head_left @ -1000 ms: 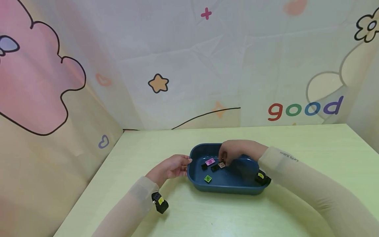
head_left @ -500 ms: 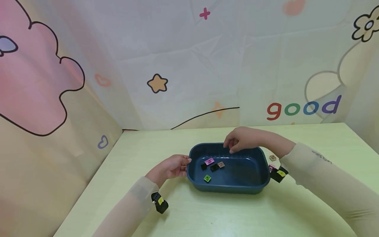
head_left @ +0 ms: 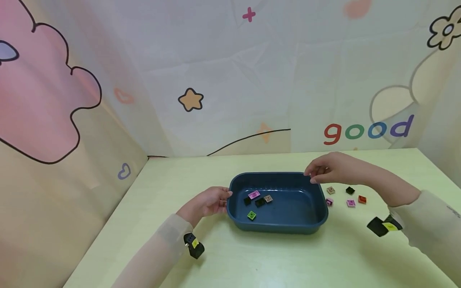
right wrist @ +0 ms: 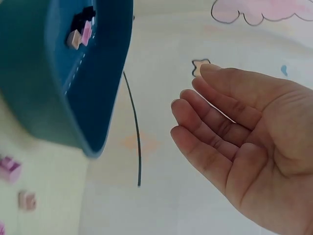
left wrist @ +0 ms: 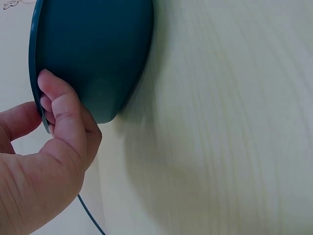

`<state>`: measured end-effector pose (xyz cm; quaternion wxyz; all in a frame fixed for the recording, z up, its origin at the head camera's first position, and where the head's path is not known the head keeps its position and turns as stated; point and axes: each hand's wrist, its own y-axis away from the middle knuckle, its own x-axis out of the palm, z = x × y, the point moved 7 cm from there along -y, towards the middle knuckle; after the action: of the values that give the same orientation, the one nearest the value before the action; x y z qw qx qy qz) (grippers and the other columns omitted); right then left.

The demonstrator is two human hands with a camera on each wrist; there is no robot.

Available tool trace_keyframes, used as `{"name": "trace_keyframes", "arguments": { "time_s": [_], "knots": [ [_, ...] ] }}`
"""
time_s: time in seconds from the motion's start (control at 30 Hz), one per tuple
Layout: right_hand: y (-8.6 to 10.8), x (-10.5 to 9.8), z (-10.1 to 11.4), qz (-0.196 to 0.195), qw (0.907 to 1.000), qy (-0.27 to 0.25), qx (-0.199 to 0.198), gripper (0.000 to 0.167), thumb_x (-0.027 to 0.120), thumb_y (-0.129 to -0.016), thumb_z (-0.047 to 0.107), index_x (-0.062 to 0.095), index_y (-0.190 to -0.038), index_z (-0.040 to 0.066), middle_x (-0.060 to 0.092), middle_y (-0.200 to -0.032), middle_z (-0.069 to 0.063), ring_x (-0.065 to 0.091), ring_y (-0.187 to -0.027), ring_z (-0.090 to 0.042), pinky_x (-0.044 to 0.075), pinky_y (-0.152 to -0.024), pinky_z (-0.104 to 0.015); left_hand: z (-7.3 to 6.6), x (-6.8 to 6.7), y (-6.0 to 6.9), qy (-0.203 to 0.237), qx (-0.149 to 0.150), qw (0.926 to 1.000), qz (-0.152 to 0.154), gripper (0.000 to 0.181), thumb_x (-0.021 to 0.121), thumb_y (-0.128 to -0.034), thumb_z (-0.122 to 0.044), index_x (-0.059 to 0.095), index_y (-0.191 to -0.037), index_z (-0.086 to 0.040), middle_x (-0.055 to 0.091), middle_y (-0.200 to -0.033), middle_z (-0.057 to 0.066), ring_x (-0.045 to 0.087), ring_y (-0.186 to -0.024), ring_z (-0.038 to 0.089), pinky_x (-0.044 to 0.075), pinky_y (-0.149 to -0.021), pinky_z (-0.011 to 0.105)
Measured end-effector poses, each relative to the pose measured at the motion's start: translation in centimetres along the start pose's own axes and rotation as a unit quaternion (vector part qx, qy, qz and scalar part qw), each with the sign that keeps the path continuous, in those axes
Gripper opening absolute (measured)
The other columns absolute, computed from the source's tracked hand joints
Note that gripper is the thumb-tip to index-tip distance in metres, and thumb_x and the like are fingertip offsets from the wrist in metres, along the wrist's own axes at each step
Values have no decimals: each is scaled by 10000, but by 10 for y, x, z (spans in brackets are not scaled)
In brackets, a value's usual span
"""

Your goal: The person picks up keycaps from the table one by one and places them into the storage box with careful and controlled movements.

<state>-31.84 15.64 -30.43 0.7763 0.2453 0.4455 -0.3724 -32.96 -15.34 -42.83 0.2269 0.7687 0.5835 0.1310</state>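
Observation:
A dark blue plastic basin (head_left: pixel 277 229) rests on the table. My left hand (head_left: pixel 211 201) pinches its left rim, the thumb on one side of the wall and the fingers on the other, as the left wrist view shows. Inside lie a pink brick (head_left: pixel 254 194), a tan brick (head_left: pixel 268 198), a green brick (head_left: pixel 251 215) and dark bricks (head_left: pixel 260 202), all small toy building bricks. My right hand (head_left: pixel 335 168) hovers by the basin's back right corner. In the right wrist view its fingers (right wrist: pixel 210 122) are loosely bent and hold nothing.
Right of the basin, several small bricks lie on the table: tan (head_left: pixel 330 190), black (head_left: pixel 350 190), red (head_left: pixel 362 199), pink (head_left: pixel 351 203) and a purplish brick (head_left: pixel 329 201) close to the basin wall. A printed cloth backdrop (head_left: pixel 230 80) hangs behind the table.
My right hand has lifted from the bricks inside the basin and moved right, uncovering the bricks on the table. My left hand keeps its grip on the rim.

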Motion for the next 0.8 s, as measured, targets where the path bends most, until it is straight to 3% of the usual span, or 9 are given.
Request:
{"name": "trace_keyframes", "arguments": {
  "time_s": [0.37,0.8],
  "knots": [
    [39,-1,-37,-191,9989,-75,420,287,705,-963,206,705,-1200,44,740,-979,55,617,-800,-12,554,-707,-194,1,-1,0,-4,45,9999,117,95,460,-1081,-120,525,-1084,-51,545,-764,-1,517,-641,96,487,-561,153],
    [71,6,-76,-403,9961,16,790,298,685,-975,172,687,-1220,2,748,-1008,9,576,-806,49,545,-710,-192,0,0,-1,4,65,9999,156,88,461,-1083,-119,526,-1082,-61,547,-766,-1,519,-645,99,491,-569,156]
  ]
}}
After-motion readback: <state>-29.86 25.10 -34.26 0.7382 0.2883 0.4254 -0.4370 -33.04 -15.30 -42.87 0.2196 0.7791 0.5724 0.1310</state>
